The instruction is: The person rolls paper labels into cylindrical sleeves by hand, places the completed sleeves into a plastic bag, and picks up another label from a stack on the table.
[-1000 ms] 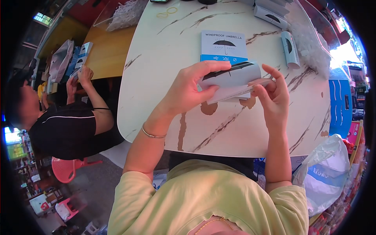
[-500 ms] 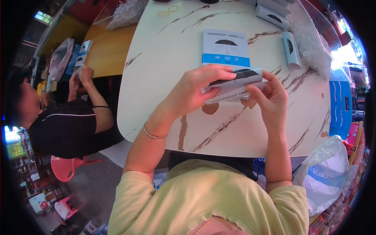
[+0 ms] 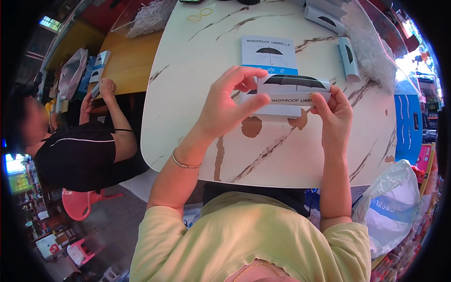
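Observation:
A partly rolled umbrella leaflet [image 3: 295, 84], with a black umbrella print and the words WINDPROOF UMBRELLA, is held level between my hands. My left hand [image 3: 235, 96] has its thumb and fingers around the leaflet's left end. At the right end, my right hand [image 3: 332, 105] pinches the sheet between thumb and fingers. Behind and beneath it a stack of flat leaflets [image 3: 268, 49] lies on the white marbled table [image 3: 197, 98]; the rolled leaflet covers the stack's lower part.
Rolled leaflets [image 3: 348, 60] [image 3: 324, 19] lie at the right beside clear plastic bags [image 3: 373, 61]. Yellow rubber bands [image 3: 200, 15] sit at the back left. A co-worker [image 3: 84, 152] handles something at a wooden table [image 3: 124, 66]. A white plastic bag [image 3: 392, 207] hangs at the right.
The leaflet has turned level and shifted slightly right, showing its umbrella print more fully. My left hand's fingers have moved to its left end. My right hand has moved slightly right.

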A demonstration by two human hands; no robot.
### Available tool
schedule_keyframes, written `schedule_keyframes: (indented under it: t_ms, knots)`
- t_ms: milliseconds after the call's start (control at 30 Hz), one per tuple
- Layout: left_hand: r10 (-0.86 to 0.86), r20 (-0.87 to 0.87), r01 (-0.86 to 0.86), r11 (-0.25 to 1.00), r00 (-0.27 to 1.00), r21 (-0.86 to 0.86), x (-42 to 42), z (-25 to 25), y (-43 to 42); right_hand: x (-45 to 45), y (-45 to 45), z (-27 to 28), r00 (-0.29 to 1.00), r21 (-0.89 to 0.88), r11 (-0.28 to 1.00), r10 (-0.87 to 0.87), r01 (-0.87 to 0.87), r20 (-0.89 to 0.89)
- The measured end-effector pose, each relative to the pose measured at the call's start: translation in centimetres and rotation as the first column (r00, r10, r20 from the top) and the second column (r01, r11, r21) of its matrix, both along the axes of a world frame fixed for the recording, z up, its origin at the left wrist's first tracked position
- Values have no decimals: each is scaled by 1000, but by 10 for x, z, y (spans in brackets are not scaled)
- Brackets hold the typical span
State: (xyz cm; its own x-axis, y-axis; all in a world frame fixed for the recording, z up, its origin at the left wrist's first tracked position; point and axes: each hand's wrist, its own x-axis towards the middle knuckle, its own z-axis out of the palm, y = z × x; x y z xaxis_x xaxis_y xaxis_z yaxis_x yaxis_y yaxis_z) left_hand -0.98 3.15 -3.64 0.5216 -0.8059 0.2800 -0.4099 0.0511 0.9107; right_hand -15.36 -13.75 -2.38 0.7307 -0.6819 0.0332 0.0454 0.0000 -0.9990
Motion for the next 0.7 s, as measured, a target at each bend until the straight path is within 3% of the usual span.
schedule_keyframes:
  t_ms: [100,133,200,300,700]
  knots:
    - [-7,-143,-11,992,990,-125,-10,2,-7,0,0,-1,1000,-21,1000,-20,20,-4]
    - [-4,-144,-14,992,990,-124,-12,2,-7,0,1,-1,1000,-24,1000,-20,20,9]
    - [-32,-360,-20,990,932,-141,-14,3,-7,1,1,-3,1000,-24,1000,-17,18,21]
    - [-19,-463,-38,993,886,-115,-15,7,-6,1,1,-3,1000,-25,1000,-17,18,25]
    - [-45,-469,-28,989,882,-148,-16,3,-7,0,1,-4,999,-58,998,-27,30,46]
